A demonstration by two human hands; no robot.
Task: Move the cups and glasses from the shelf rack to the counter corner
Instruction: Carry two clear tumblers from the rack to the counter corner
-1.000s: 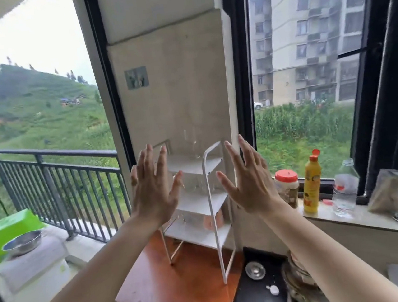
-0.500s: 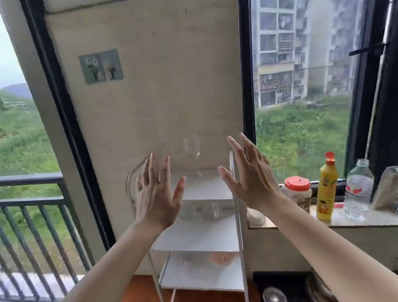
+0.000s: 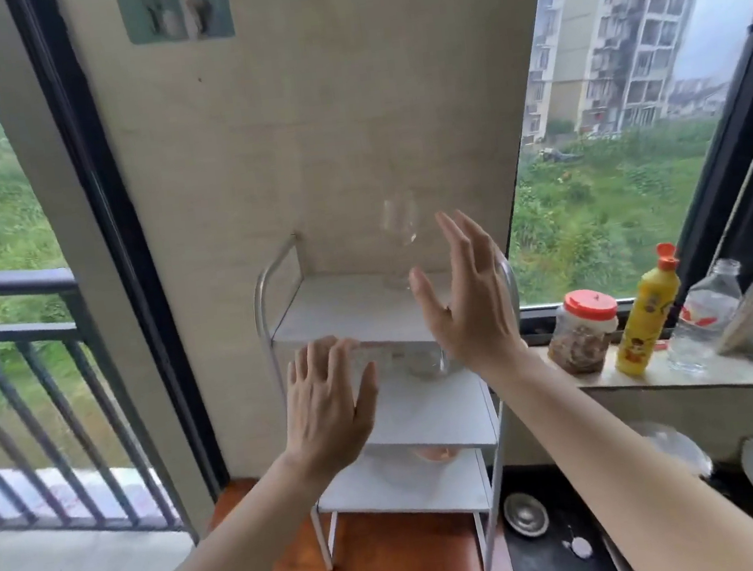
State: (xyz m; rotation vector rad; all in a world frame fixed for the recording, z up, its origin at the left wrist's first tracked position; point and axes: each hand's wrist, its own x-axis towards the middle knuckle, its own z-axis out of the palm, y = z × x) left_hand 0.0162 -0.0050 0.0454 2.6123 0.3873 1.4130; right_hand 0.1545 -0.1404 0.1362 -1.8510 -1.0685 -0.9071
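Observation:
A white three-tier shelf rack (image 3: pixel 318 327) stands on a wooden table against the wall. A clear wine glass (image 3: pixel 399 235) is upright on the top tier. Clear glasses (image 3: pixel 428 364) sit on the middle tier, partly hidden by my hands. A pink cup (image 3: pixel 434 455) shows at the back of the bottom tier. My right hand (image 3: pixel 466 303) is raised, fingers spread, just right of and in front of the wine glass, not touching it. My left hand (image 3: pixel 327 403) is open lower down, in front of the middle tier. Both hands hold nothing.
The window sill (image 3: pixel 685 379) to the right carries a red-lidded jar (image 3: pixel 584 332), a yellow bottle (image 3: pixel 645 315) and a clear bottle (image 3: pixel 706 313). Below lies a dark counter (image 3: pixel 552 565) with a small metal dish (image 3: pixel 525 512). A balcony railing (image 3: pixel 23 372) is at left.
The view has closed in on the rack. My left hand has dropped from top-tier level to the middle tier. My right hand has shifted nearer the wine glass.

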